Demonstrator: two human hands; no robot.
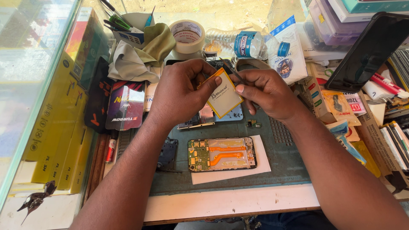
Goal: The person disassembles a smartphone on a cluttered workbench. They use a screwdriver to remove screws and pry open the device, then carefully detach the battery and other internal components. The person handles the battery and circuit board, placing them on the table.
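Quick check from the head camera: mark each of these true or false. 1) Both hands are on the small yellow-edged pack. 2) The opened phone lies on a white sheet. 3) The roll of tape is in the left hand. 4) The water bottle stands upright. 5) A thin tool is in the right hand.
1) True: the left hand and right hand both hold the yellow-edged pack.
2) True: the opened phone lies on the white sheet.
3) False: the roll of tape sits on the bench behind the hands.
4) False: the water bottle lies on its side.
5) True: a thin tool sticks out of the right hand.
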